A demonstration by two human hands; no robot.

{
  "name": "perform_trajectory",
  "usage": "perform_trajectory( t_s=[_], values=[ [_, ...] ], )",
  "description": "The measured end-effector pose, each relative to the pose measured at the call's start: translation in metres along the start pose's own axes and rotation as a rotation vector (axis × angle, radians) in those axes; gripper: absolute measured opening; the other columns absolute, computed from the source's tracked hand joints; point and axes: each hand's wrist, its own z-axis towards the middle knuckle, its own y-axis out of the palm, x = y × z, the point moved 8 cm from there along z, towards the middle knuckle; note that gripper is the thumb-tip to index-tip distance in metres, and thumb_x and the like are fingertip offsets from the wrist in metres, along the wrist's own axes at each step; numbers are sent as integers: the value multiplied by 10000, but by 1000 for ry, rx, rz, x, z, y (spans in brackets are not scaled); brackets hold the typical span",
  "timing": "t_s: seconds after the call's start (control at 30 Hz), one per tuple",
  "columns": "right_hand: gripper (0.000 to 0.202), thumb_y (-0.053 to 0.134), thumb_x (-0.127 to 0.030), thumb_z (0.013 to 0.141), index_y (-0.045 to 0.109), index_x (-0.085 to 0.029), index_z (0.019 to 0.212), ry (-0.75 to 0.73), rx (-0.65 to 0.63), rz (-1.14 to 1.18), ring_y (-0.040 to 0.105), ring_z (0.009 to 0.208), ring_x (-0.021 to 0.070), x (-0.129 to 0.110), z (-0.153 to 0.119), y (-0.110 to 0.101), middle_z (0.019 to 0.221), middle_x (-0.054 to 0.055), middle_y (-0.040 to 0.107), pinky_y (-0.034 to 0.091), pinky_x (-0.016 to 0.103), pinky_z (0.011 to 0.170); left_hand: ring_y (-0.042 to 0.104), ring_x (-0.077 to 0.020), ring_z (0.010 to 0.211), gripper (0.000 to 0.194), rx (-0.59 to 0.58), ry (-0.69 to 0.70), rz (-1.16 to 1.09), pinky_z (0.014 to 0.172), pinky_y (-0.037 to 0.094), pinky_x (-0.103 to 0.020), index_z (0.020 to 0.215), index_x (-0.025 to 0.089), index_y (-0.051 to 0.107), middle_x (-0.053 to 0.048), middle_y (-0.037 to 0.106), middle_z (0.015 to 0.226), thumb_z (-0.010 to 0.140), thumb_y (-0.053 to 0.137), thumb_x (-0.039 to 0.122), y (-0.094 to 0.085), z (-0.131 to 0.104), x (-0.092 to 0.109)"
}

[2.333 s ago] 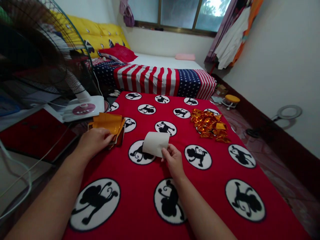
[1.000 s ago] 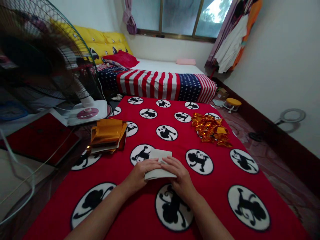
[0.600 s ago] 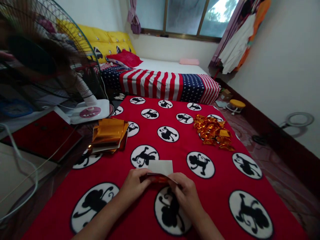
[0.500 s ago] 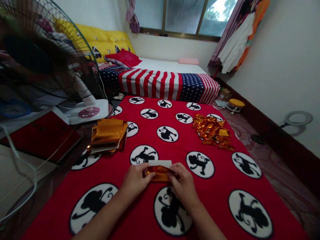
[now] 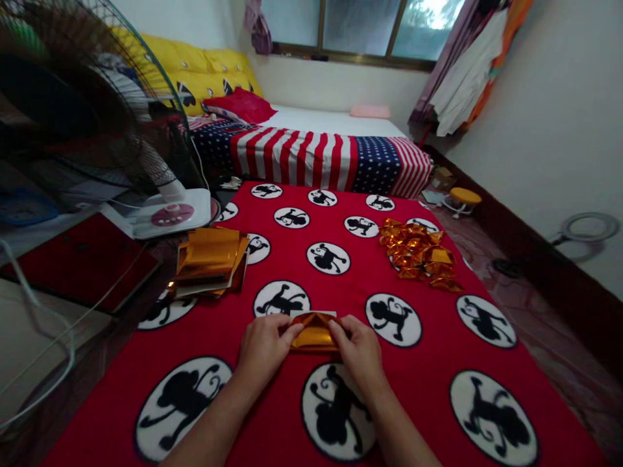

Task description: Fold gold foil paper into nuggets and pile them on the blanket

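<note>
Near the front middle of the red cloth (image 5: 341,292), a sheet of shiny gold foil paper (image 5: 315,336) is partly folded, with a strip of its white edge showing behind. My left hand (image 5: 267,344) pinches its left end between thumb and fingers. On the opposite end my right hand (image 5: 359,347) grips it the same way. The fingertips beneath the paper are hidden. To the left lies a stack of flat gold foil sheets (image 5: 211,256). A heap of folded gold foil pieces (image 5: 418,253) sits at the right.
A fan (image 5: 92,110) on a white base stands at the left, beside a dark red board (image 5: 82,253) and a white cable (image 5: 36,305). Behind the cloth is a bed with a striped and starred cover (image 5: 296,159). A yellow-topped stool (image 5: 466,196) stands on the floor at right.
The foil paper's raised, curved upper edge has been pressed down into a flatter shape with a peaked fold. Both hands stay at its ends.
</note>
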Motion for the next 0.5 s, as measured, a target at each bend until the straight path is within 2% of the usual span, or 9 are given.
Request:
perform_trajectory(
  t_s=[0.13,0.37,0.5],
  values=[
    [233,560,-361,868,682,-209,741,38,33,10,536,631,123,2,-4,-1,677,-16,587,293,232,571,582,-151,626,280,-1,-25,41,576,281,-247,647,209,696,-19,687,657,805,615,426,2,-1,-4],
    [272,602,-366,834,575,-189,629,15,86,-97,489,586,108,-1,-6,-1,633,-31,550,258,233,559,584,-143,624,284,25,-18,50,584,297,-247,651,204,670,-7,673,649,828,591,412,0,-4,-3],
    [296,569,-401,861,584,-194,650,12,120,-169,497,591,109,-1,-6,-1,646,-24,575,247,233,551,592,-151,644,377,102,19,135,593,293,-262,616,193,620,-16,664,654,898,493,410,-3,-7,2]
  ],
)
